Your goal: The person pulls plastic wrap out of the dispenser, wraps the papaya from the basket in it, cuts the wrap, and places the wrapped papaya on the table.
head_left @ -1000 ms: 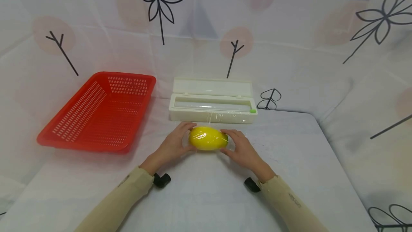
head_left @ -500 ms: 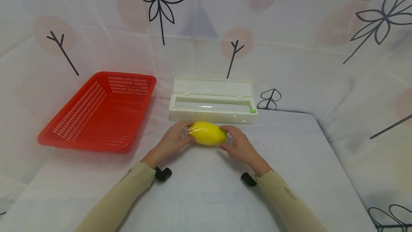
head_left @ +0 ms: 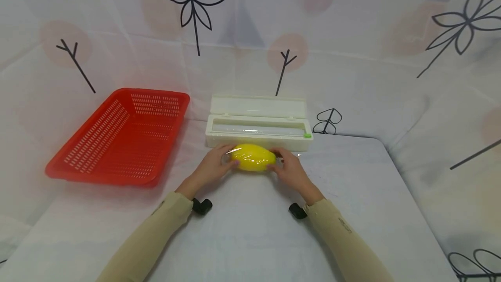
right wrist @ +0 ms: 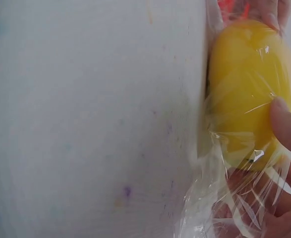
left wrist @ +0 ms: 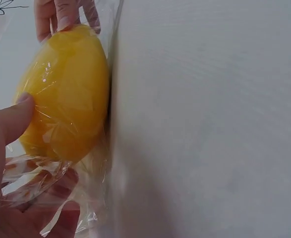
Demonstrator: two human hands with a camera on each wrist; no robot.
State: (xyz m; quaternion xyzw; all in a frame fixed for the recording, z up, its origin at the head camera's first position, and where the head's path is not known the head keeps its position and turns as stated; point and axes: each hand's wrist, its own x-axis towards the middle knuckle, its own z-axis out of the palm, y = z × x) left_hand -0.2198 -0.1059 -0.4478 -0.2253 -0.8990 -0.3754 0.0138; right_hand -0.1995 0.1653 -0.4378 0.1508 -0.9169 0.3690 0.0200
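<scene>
Hard to make out: the far-side fingers, largely masked by the bulk of the glossy yellow oval fruit (head_left: 253, 157); likewise the lower front of the long white plastic box (head_left: 213, 138), partly covered by the same fruit. Cut off at the borders of both wrist views: portions of the left hand (head_left: 213, 164) and right hand (head_left: 290, 169); at the head view's lower border, the pale tan sleeves (head_left: 152, 234). Impossible to judge: any contact between fruit and box, or fruit and worktop.

Plump, rounded at the ends, wrapped in crinkled clear plastic film (right wrist: 204, 198) with bright highlights; loose folds over the fingers at both ends. Lies crosswise just in front of the box. Held between both hands, one at each end, thumbs pressed on the near side, fingers partly curled.

Little room behind: lid raised, pale roll (head_left: 258, 130) inside the box. Well apart to the left, a red perforated plastic basket (head_left: 105, 178). Broad stretch of white cloth-covered worktop (head_left: 250, 238) nearer than the hands; another rightward, up to a slanting edge.
</scene>
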